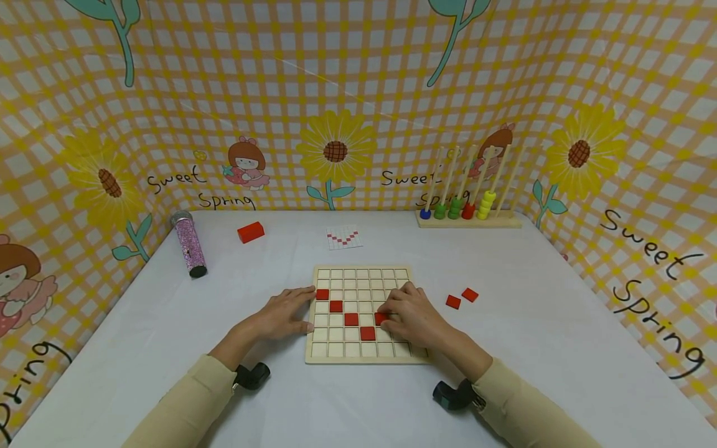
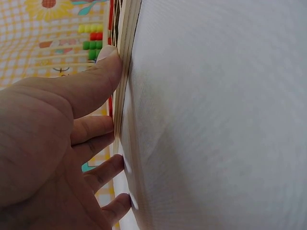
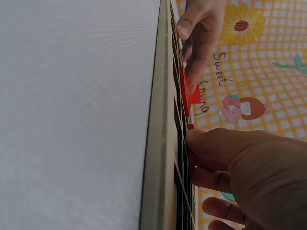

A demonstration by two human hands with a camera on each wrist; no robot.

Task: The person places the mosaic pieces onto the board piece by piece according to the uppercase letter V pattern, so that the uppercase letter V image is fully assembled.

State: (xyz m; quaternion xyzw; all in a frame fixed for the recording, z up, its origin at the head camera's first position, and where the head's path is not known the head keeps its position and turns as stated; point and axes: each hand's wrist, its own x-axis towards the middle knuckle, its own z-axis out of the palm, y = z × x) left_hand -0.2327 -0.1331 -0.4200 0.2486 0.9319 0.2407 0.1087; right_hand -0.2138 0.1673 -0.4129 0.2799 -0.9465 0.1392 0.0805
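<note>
A wooden grid board [image 1: 366, 360] lies on the table with several red square tiles [image 1: 351, 319] stepping down from its left side toward the front. My left hand [image 1: 280, 316] touches the board's left edge, thumb and fingertips along the rim in the left wrist view. Over the right half of the board, my right hand [image 1: 413, 316] pinches a red tile [image 1: 380, 318] between thumb and fingers, at a cell one row behind the frontmost tile. The thumb [image 3: 206, 143] partly covers that tile in the right wrist view.
Two loose red tiles [image 1: 453, 302] lie right of the board. Behind it is a small pattern card [image 1: 344, 238]. A red block [image 1: 250, 232] and a glittery microphone [image 1: 190, 246] lie back left. An abacus [image 1: 468, 219] with coloured beads stands back right, before a checked cloth backdrop.
</note>
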